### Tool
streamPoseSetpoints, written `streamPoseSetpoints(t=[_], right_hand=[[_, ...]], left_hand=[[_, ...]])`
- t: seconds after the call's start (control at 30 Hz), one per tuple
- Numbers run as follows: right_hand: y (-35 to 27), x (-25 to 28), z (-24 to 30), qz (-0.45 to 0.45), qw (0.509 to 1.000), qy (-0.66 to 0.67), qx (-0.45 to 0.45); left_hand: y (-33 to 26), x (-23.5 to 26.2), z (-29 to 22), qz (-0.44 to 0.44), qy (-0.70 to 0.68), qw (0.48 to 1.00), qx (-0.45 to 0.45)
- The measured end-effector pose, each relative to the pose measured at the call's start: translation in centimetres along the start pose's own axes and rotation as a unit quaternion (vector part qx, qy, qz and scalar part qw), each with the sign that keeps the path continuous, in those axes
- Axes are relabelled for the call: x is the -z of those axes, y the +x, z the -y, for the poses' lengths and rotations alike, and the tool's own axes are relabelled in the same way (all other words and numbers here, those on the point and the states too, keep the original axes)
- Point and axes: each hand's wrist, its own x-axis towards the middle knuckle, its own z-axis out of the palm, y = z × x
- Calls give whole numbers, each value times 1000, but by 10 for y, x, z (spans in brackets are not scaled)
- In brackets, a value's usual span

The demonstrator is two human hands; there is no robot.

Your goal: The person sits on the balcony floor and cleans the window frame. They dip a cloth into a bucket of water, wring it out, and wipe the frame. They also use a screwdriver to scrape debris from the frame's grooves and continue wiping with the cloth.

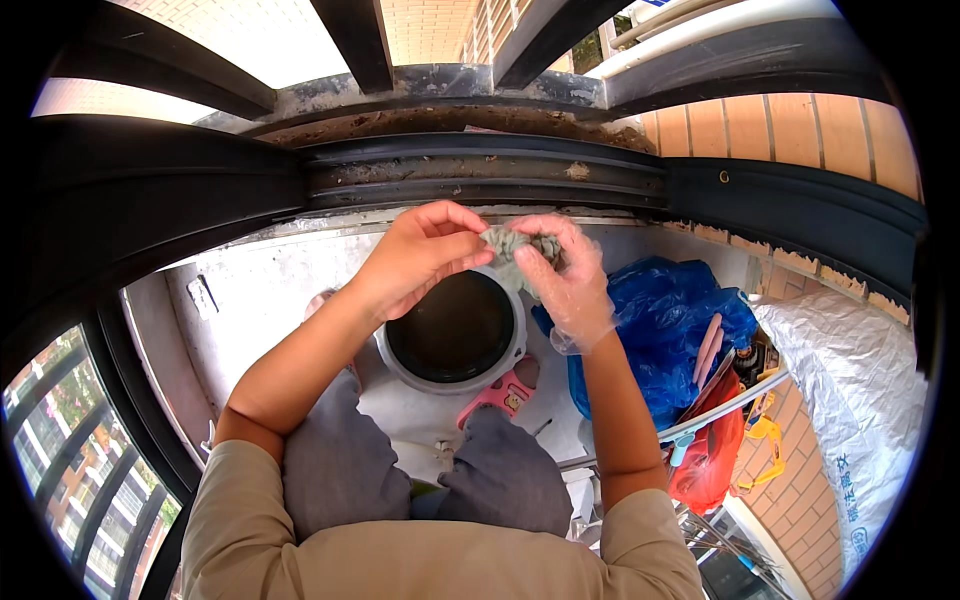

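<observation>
A bunched, grey-green piece of cloth (508,243) is stretched between my two hands above a bucket's far edge. My left hand (425,258), bare, pinches its left end between thumb and fingertips. On the other end, my right hand (568,278) wears a thin clear plastic glove and closes its thumb and fingers round the cloth. What kind of cloth it is does not show. Below my hands stands a round, pale-rimmed bucket (382,350) of dark, murky water (450,325).
A pink slipper (510,393) lies beside the bucket. To the right are a blue plastic bag (650,320), a red bag (708,462) and a white woven sack (850,390). A dark window rail (480,172) and bars run along the far side. My knees (505,470) flank the near side.
</observation>
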Motion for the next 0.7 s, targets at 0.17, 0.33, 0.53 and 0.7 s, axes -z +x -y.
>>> streamPoseSetpoints(t=[0.17,0.33,0.53,0.7], right_hand=[[-3,4,-5,7,979,-66,192],[-10,-1,2,-20,986,-98,136],[-15,-4,9,10,994,-42,-103],[-14,-7,-6,-46,990,-126,-41]], left_hand=[[-7,-5,-3,37,27,999,11],[-2,-7,14,56,143,981,-116],[-4,-13,25,-28,282,935,-214],[5,-8,31,-38,205,965,-158]])
